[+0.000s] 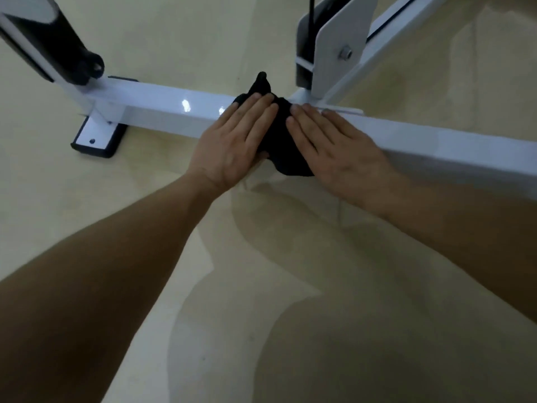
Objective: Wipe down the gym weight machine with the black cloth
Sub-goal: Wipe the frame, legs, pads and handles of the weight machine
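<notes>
— Both palms lay flat with fingers stretched out, pressing rather than clutching. From my remote seat I saw the left hand [232, 146] spread over the left part of the black cloth [279, 132], and the right hand [334, 149] spread over its right part.

— And what did the machine look like, starting from the left?

— At the far left I saw a slanted white upright [26, 39] with a black padded part beside it, ending in a black pivot eye [94, 65]. Below that sat a white foot plate [97, 138] on a black pad, resting on the pale floor [261, 286]. From there the glossy white base bar [162, 109] ran rightward, with two bright glints of light on its top face.

— Where was the cloth itself?

— I saw it draped across that bar near the middle, bunched and crumpled, matte black, with a peak sticking up on the far side and a rounded fold hanging over the near side between the two wrists.

— And further right?

— Just behind the cloth I saw a white bracket plate [343, 45] with a bolt [345, 53], a thin black cable [312, 24] rising beside it, and a second white beam [406, 21] angling away. I could not tell how damp the cloth was.
</notes>
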Available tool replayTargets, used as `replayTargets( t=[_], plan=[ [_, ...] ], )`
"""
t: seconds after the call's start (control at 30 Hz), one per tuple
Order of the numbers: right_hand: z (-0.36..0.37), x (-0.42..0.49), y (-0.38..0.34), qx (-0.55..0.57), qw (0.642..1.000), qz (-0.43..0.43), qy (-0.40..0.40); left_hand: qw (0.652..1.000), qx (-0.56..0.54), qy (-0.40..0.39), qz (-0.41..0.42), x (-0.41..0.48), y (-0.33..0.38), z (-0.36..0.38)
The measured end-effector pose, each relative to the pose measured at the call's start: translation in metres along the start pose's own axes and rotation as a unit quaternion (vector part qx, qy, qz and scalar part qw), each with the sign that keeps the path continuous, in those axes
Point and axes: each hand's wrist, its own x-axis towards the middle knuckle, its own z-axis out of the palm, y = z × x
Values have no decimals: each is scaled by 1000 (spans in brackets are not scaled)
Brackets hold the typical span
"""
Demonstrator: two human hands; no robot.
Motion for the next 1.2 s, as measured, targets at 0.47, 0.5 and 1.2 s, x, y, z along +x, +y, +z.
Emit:
replayTargets(
  t=[0.47, 0.5, 1.2],
  plan=[
    [-8, 196, -83, 71, 979, 41, -186, 987, -49, -109, -111, -41, -154, -16],
    [-6, 203, -88, 80, 979, 42, -181, 987, -48, -108, -110, -44, -162, -16],
    [7, 74, -51, 57, 994, 48, -75, 977, -49, -76, -190, -31, -30, -18]
  ],
)
